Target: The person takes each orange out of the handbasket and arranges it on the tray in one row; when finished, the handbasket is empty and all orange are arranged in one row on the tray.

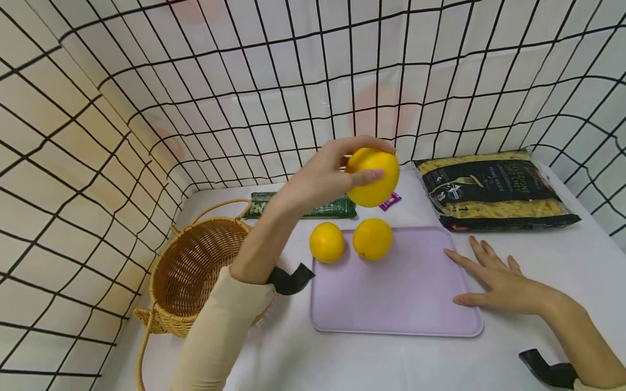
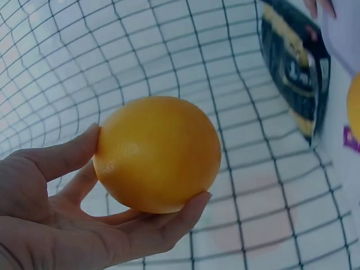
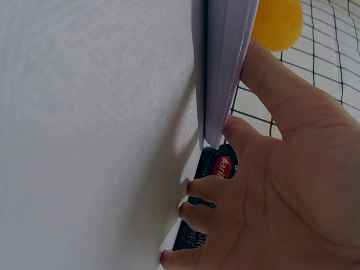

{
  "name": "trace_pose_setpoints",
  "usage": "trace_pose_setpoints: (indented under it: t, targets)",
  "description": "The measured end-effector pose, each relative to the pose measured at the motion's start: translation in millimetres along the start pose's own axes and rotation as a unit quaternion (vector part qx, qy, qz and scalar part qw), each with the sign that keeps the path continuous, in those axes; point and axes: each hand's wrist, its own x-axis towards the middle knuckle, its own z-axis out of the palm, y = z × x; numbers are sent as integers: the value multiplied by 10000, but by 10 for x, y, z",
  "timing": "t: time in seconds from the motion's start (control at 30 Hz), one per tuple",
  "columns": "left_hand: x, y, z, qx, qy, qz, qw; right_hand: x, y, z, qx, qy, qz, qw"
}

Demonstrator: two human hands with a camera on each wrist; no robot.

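Observation:
My left hand grips an orange between thumb and fingers, held in the air above the far edge of a lilac tray. The left wrist view shows the same orange with fingertips round its side and underside. Two more oranges sit at the tray's far left: one orange at the corner, another orange just right of it. My right hand lies with spread fingers at the tray's right edge; in the right wrist view thumb and forefinger touch the tray rim.
A wicker basket with a handle stands at the left. Behind the tray lie a green packet and a small purple wrapper. A bag of penne pasta lies back right. Black netting surrounds the table's back and sides.

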Motion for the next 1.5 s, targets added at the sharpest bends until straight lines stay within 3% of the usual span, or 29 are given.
trace_pose_setpoints:
  t: [0.2, 0.4, 0.63, 0.83, 1.07, 1.23, 1.5]
  targets:
    - [277, -68, 445, -122, -519, 74, 9986, 9, -5, -23, 69, -95, 89, 9999]
    - [488, -261, 820, -167, -640, 174, 9977, 0, 5, -25, 127, -131, 92, 9998]
    - [606, -520, 1247, -494, -662, 26, 9966, -13, 10, -22, 227, -125, 93, 9996]
    - [653, -684, 1562, -351, -669, 164, 9970, -14, 28, -16, 286, -137, 174, 9993]
    - [685, -813, 1715, 15, -595, 43, 9982, 13, 46, -10, 265, -131, 123, 9995]
    - [678, -896, 1745, 359, -475, -192, 9980, 29, 44, -10, 222, -146, 148, 9995]
    - [654, -928, 1765, 834, -546, -302, 9946, 12, 33, -18, 244, -112, 155, 9995]
